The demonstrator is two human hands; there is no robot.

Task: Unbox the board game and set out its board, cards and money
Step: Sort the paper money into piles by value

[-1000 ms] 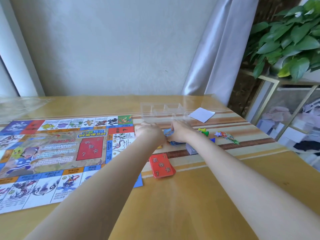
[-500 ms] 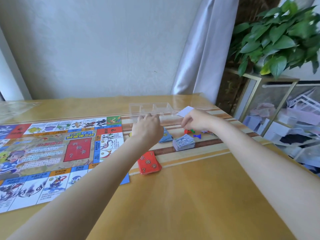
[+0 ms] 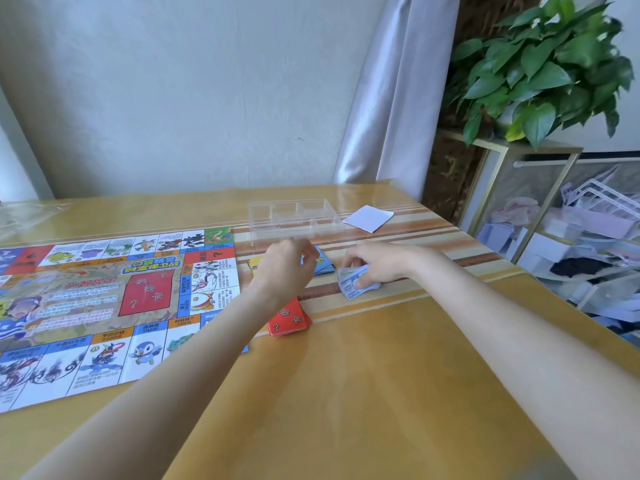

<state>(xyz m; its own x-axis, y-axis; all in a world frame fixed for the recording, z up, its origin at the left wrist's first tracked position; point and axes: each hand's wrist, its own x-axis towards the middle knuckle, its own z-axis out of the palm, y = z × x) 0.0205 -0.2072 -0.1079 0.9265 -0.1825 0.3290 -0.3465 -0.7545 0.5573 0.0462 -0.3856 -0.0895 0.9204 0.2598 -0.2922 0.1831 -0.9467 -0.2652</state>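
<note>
On the yellow table (image 3: 346,393), our board (image 3: 104,306) lies unfolded. Right of it, our right hand (image 3: 377,265) pinches the money stack (image 3: 356,285); our left hand (image 3: 284,268) hovers, fingers curled, seemingly empty. Notes look thin and slippery, so we'd clamp the stack's edges.

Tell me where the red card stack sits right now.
In the head view, the red card stack lies on the table just off the board's right edge, beneath the left hand and nearer the camera than the blue cards.
</note>
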